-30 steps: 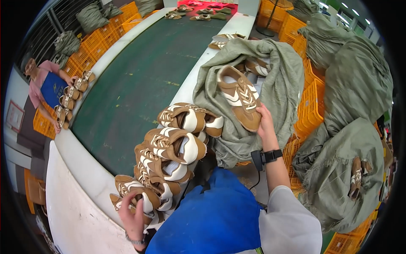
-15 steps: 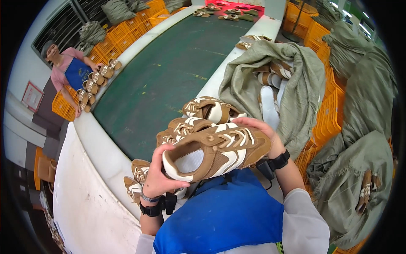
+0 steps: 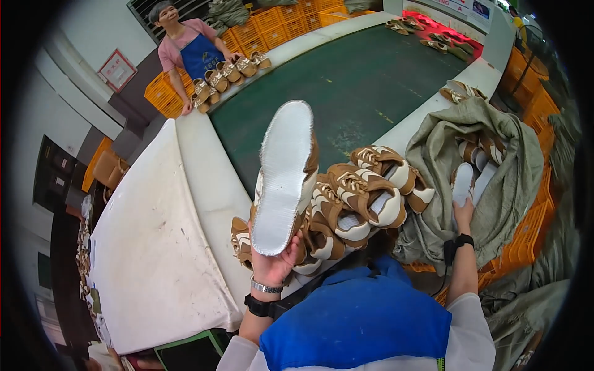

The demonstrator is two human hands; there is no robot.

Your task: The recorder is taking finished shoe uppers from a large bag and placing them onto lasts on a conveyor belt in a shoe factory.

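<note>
My left hand point(image 3: 276, 264) grips a brown and white sneaker point(image 3: 284, 176) raised upright, its flat white underside facing me. Its heel end rests low, against my palm. On the right, my right hand point(image 3: 463, 211) reaches into a grey-green sack point(image 3: 427, 142) and closes on the end of another shoe point(image 3: 462, 180), whose white underside shows. More brown shoes point(image 3: 490, 147) lie deeper in the sack. Beside the raised sneaker, several laced brown and white sneakers point(image 3: 368, 191) stand in a row on the white ledge.
A green conveyor belt point(image 3: 334, 93) runs between white ledges point(image 3: 207, 154). Across it, a person point(image 3: 195, 49) in a blue apron stands behind a row of shoes point(image 3: 229, 74). Orange crates point(image 3: 516, 247) stack under the sack. A white cloth-covered surface point(image 3: 154, 247) lies at left.
My right hand has left the sneaker and gone into the sack. My left hand has turned the sneaker upright, underside toward me. The view has swung left.
</note>
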